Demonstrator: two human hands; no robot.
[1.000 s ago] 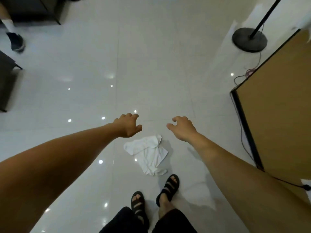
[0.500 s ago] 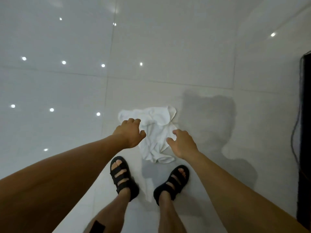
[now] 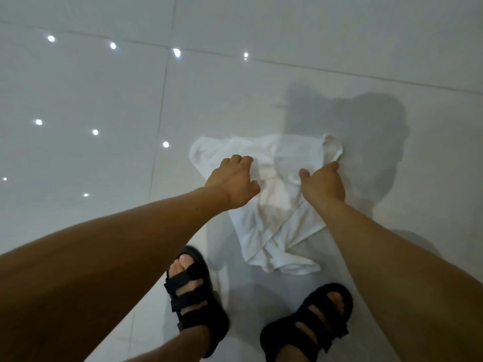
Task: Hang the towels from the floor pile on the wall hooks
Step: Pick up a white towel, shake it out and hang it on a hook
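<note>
A crumpled white towel (image 3: 274, 223) lies on the glossy white tiled floor just in front of my feet. My left hand (image 3: 231, 182) hovers over the towel's left part with its fingers loosely curled downward and nothing held in them. My right hand (image 3: 324, 185) reaches over the towel's right part, thumb spread, fingertips near the folded-up top right corner (image 3: 333, 147). I cannot tell whether either hand touches the cloth. No wall hooks are in view.
My feet in black strap sandals (image 3: 193, 293) (image 3: 313, 317) stand right below the towel. White floor tiles (image 3: 91, 100) with ceiling-light reflections stretch away on all sides. My shadow (image 3: 366, 131) falls on the floor beyond the towel.
I have bent lower and the view has tilted down and closer. Both hands have moved forward over the towel, the right one up toward its top right corner.
</note>
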